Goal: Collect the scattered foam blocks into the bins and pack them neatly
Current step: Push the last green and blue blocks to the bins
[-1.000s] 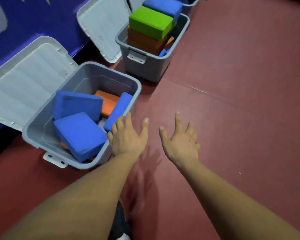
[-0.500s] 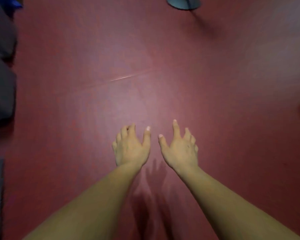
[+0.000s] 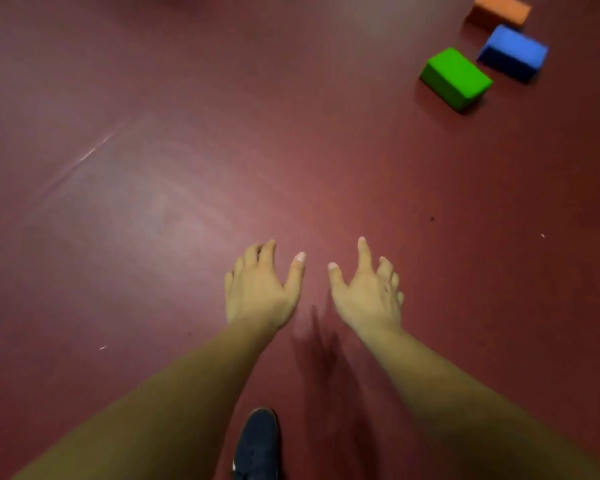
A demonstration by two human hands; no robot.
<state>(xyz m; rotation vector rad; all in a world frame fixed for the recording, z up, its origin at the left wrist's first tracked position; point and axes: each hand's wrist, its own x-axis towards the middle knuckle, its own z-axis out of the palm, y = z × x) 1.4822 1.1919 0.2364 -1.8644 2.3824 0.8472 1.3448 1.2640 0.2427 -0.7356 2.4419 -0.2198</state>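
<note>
Both hands, left [image 3: 257, 289] & right [image 3: 366, 292], relaxed, hold nothing; green [image 3: 456, 77], blue [image 3: 513, 51], orange [image 3: 501, 10] blocks lie well ahead-right on floor.

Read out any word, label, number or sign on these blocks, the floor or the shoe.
None readable: the green rectangular foam block, blue rectangular foam block, orange rectangular foam block and dark red floor bear no text; the white mark on the dark blue shoe is too blurred to tell.

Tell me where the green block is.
In the head view the green block lies on the floor at upper right, beside the blue block, with the orange block beyond.
</note>
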